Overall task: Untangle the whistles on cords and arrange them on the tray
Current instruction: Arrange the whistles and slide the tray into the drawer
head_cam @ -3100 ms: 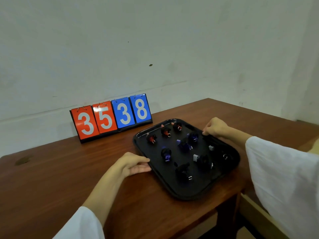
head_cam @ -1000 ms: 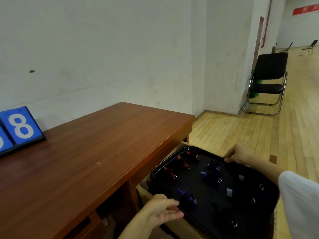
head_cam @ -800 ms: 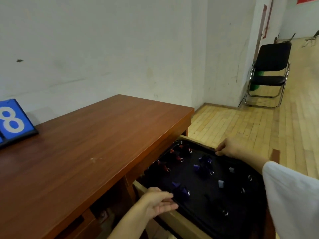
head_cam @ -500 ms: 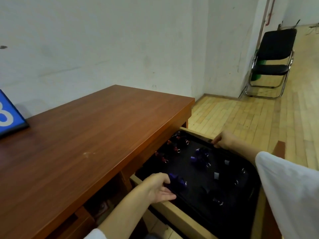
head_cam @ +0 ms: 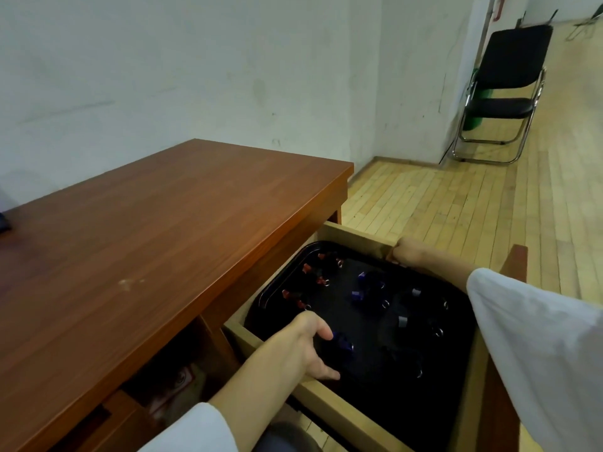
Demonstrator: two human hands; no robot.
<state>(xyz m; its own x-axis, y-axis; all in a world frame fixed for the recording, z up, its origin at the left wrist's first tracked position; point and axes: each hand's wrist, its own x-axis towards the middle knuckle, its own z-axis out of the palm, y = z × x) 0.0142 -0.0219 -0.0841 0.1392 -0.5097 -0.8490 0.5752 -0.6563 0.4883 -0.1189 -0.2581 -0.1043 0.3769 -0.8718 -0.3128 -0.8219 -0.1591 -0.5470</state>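
Head cam: black tray [head_cam: 368,321] down inside open wooden drawer [head_cam: 326,402], just right of desk [head_cam: 163,239]; resting or held up, can't tell. Whistles [head_cam: 362,295] spread on tray, red grp far-left, purple mid. Left grip [head_cam: 293,350] grasps tray's near rim; right grip [head_cam: 411,256] clenched on far rim. Folding chair [head_cam: 502,93] by wall.

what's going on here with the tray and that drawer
A person holds the black tray with both hands inside an open wooden drawer beside the desk. The left hand grips the near rim, the right hand the far one. The whistles lie spread apart on the tray, with red whistles at its far left. Whether the tray rests on the drawer's bottom cannot be told.
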